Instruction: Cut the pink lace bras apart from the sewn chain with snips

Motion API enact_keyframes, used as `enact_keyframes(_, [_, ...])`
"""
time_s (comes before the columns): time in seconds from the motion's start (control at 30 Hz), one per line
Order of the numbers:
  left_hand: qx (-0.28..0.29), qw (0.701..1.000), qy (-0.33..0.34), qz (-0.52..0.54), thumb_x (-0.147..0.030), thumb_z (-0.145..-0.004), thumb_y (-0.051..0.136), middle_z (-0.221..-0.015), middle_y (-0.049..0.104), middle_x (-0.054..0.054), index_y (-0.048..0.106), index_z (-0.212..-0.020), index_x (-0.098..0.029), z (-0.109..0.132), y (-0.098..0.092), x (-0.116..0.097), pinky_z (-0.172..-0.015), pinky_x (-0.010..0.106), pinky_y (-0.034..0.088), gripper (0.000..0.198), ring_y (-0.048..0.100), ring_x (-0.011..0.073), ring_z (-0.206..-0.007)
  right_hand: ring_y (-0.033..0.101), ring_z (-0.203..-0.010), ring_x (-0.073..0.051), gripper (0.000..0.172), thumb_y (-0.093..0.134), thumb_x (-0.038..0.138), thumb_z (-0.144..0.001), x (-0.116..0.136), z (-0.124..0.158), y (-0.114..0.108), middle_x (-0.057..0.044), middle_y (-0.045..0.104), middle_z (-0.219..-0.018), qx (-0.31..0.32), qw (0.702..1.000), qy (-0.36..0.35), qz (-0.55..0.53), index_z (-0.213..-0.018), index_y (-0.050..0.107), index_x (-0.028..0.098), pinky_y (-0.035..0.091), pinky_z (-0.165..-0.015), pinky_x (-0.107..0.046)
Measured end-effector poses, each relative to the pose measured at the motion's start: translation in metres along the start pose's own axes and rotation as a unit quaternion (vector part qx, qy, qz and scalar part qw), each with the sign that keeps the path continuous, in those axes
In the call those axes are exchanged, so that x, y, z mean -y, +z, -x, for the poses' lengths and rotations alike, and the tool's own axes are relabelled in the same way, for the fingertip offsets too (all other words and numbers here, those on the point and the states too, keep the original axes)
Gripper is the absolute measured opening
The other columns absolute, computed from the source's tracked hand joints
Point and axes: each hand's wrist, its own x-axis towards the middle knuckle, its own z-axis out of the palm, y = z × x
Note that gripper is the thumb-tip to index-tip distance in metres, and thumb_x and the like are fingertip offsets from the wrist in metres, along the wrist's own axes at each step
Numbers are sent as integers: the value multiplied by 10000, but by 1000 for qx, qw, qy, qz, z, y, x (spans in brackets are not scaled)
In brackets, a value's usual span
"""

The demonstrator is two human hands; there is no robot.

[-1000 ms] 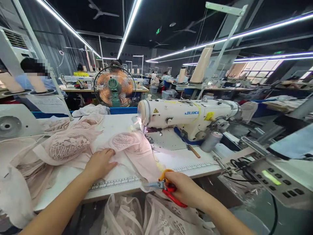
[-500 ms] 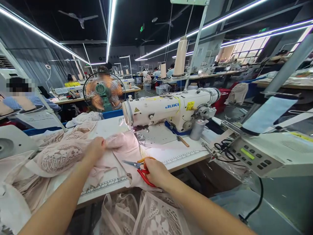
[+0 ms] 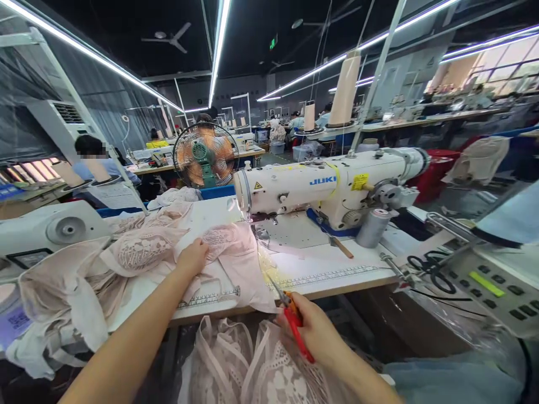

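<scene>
Pale pink lace fabric (image 3: 240, 247) lies on the white table in front of the sewing machine (image 3: 295, 188). My left hand (image 3: 193, 257) is closed on the left part of that fabric. Past the table's front edge, my right hand (image 3: 314, 325) holds scissors (image 3: 296, 331) with red and orange handles, blades pointing up and left toward the fabric's lower right corner. Beside my left hand is a lace cup piece (image 3: 145, 249), part of a heap of similar garments. More lace pieces (image 3: 269, 370) hang below the table edge.
A grey thread cone (image 3: 373, 227) and a wooden-handled tool (image 3: 341, 246) are by the machine. Black scissors (image 3: 433, 269) hang near the control box (image 3: 497, 286) at right. A fan (image 3: 206, 154) stands behind the table; a person (image 3: 90, 157) sits at left.
The view has swung left. My right hand with the scissors has moved down and right, off the fabric to the table's front edge. My left hand still grips the fabric.
</scene>
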Motion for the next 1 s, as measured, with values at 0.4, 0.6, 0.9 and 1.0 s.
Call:
enact_keyframes(0.4, [39,996,70,-43,-297,-890,562,-1127,613,78,603,-1062,-159,5,-6,-6,-875,453,486,224,595,224,-1007,565,-647,-188,230,560,342,-788,-15,0,-23,-28,601,-688,-4,996,38,81,-665,410,218,402,-596,-288])
enact_keyframes(0.6, [-24,998,48,-37,-295,-896,553,-1068,632,66,608,-1033,-157,-1,-25,-4,-821,415,512,201,617,201,-935,568,-665,-181,202,591,204,-772,-27,-9,35,-45,625,-728,-24,997,48,63,-697,403,212,391,-596,-265])
enact_keyframes(0.9, [-152,983,-98,37,-359,-904,522,-928,630,42,600,-981,-142,5,-118,-4,-747,379,509,243,614,187,-834,529,-619,-160,216,588,164,-752,-26,-9,29,-4,597,-676,-76,995,57,23,-678,392,217,352,-560,-245])
enact_keyframes(1.0, [-114,984,-102,94,-338,-879,555,-711,589,-10,603,-768,-146,14,-134,-16,-601,292,481,226,570,137,-637,491,-594,-167,242,605,238,-745,-38,-8,18,-4,554,-637,-111,990,83,7,-653,381,221,312,-557,-266])
